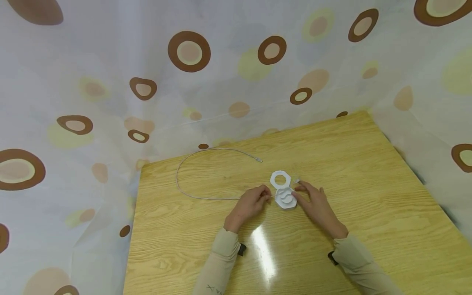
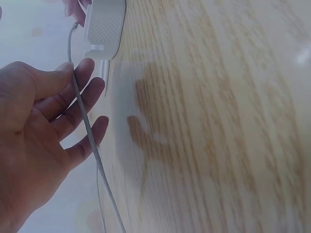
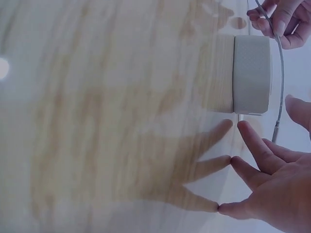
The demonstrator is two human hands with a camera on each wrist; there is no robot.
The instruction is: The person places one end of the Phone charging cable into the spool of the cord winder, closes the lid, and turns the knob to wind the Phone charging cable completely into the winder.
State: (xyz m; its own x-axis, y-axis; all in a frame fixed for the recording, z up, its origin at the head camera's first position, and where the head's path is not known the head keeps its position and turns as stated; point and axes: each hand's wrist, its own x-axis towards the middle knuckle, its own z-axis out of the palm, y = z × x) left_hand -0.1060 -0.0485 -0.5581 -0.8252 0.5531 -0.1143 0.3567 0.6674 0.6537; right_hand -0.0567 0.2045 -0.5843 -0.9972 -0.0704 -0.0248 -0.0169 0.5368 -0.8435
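A white hexagonal case (image 1: 286, 203) lies unfolded on the table, its inside showing curved channels. Its lid (image 1: 273, 179), with a round hole, is folded back on the far side. My left hand (image 1: 251, 203) pinches a thin pale charging cable (image 2: 83, 108) between thumb and index finger, just left of the case. From there the cable arcs over the case towards my right hand (image 1: 317, 206). That hand has its fingers spread beside the case and its thumb (image 3: 297, 108) close to the cable. A small white plug (image 1: 297, 180) shows at its fingertips.
The rest of the cable (image 1: 177, 176) loops over the left part of the wooden table (image 1: 177, 250), its other plug (image 1: 259, 160) lying beyond the case. A patterned sheet (image 1: 228, 73) hangs behind the table and down both sides.
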